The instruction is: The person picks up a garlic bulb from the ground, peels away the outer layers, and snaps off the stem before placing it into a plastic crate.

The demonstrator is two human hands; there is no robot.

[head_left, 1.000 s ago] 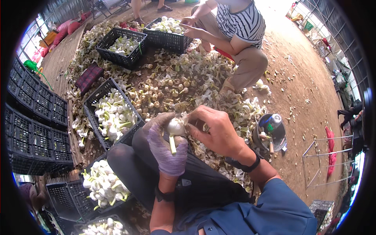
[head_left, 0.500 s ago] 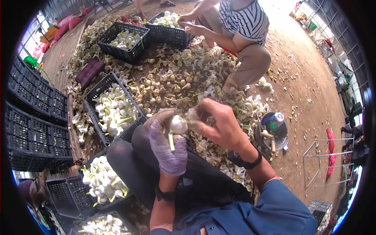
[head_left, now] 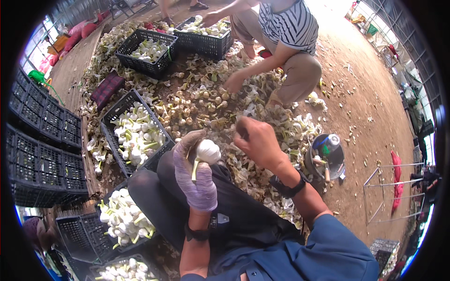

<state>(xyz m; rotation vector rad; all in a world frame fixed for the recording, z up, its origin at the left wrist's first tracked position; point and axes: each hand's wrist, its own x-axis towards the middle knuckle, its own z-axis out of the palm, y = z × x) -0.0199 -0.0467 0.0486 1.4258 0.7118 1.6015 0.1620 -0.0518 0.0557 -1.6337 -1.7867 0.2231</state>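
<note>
In a pale purple work glove, my left hand (head_left: pixel 196 175) grips a white garlic bulb (head_left: pixel 208 152), its short green stem pointing down along the palm. My bare right hand (head_left: pixel 258 144) is apart from the bulb, on its right, over the heap of peeled skins (head_left: pixel 253 105). Its fingers are curled in, and whatever they may hold is hidden. Beyond my knees lies a pile of unpeeled garlic bulbs (head_left: pixel 199 105). A black crate (head_left: pixel 164 152) of cleaned white bulbs stands left of my left hand.
Opposite me a co-worker in a striped shirt (head_left: pixel 293 28) squats beside two black crates (head_left: pixel 152 68) of garlic. More garlic (head_left: pixel 124 218) fills crates at my left, near stacked black crates (head_left: pixel 44 157). A grey bucket (head_left: pixel 338 161) holding a bottle stands on the right.
My right hand has pulled away from the bulb to the right, and my left hand has shifted slightly left. The co-worker's hands have separated, one over a crate, one down toward the pile.
</note>
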